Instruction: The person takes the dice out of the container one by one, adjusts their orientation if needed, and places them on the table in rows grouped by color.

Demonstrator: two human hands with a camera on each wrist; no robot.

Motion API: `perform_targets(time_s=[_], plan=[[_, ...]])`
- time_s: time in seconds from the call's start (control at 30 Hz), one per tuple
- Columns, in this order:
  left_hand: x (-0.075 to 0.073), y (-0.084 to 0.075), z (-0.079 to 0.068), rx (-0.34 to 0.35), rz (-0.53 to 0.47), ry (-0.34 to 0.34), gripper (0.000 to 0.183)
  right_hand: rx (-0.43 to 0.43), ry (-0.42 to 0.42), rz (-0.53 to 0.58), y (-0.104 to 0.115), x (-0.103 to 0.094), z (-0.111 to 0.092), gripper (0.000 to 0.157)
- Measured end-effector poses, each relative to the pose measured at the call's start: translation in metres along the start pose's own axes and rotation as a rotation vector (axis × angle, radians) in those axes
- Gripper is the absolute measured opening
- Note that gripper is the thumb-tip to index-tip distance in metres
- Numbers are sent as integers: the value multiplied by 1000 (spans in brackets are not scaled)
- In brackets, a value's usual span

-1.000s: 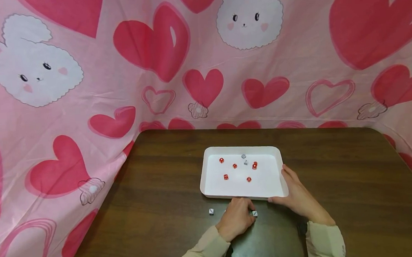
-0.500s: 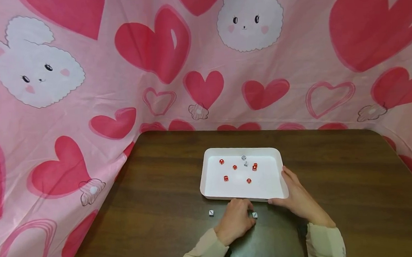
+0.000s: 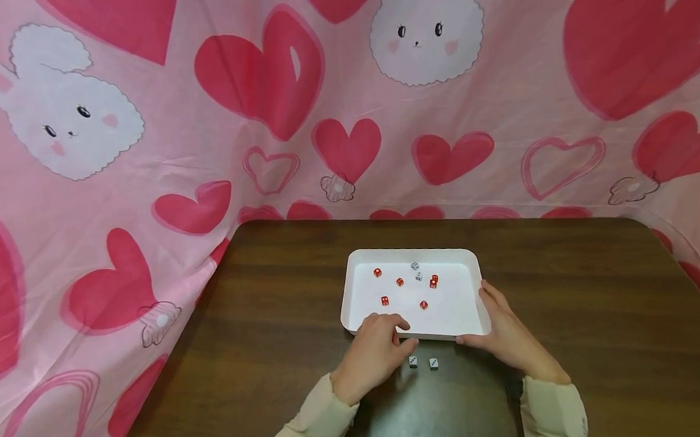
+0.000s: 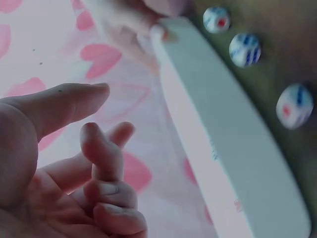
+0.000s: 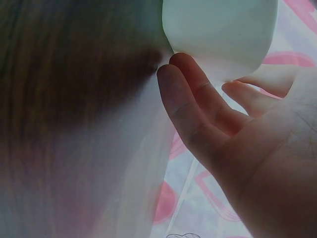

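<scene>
My left hand [image 3: 370,354] is over the front left part of the white tray [image 3: 358,258], thumb and index finger spread apart. Its other fingers are bent in the left wrist view, with nothing between them. On the table in front of the tray lie a white die [image 3: 413,362] and another white die [image 3: 434,364]; a third die [image 4: 294,106] shows in the left wrist view but is hidden by the hand in the head view. My right hand [image 3: 510,336] holds the tray's front right corner, thumb at the front and fingers along the side.
Inside the tray lie several red dice [image 3: 384,301] and two whitish dice, one of them a die [image 3: 415,266] near the back wall. The dark wooden table [image 3: 260,331] reaches back to a pink curtain [image 3: 298,161] printed with hearts and rabbits.
My left hand has shifted left, away from the rightmost die, uncovering the middle die and covering the leftmost one. The right hand has stayed at the tray's corner.
</scene>
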State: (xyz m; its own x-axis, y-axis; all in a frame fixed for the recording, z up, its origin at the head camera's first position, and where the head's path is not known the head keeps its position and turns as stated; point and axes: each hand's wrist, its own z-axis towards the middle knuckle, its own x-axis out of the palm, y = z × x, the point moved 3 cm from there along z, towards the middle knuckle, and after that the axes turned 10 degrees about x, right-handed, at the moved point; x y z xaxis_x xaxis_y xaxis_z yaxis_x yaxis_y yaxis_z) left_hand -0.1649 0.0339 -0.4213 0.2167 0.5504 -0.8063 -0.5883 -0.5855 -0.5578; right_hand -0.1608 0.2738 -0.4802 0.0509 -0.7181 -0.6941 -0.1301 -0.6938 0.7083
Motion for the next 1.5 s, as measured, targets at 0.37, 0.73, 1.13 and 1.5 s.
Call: perform_targets(time_s=[0.37,0.73,1.13,1.5], plan=[[-34,-2,3,29,86,-32,19,45,10,-20,0,-4,1,108],[-63,-12,20,101,87,-5,25,70,25,-13,0,-3,0,110],[-93,-18,67,266,-97,-56,29,85,27,-34,-1,-5,2,112],[-60,24,110,147,-590,-54,29,93,40,-20,1,-1,-2,111]])
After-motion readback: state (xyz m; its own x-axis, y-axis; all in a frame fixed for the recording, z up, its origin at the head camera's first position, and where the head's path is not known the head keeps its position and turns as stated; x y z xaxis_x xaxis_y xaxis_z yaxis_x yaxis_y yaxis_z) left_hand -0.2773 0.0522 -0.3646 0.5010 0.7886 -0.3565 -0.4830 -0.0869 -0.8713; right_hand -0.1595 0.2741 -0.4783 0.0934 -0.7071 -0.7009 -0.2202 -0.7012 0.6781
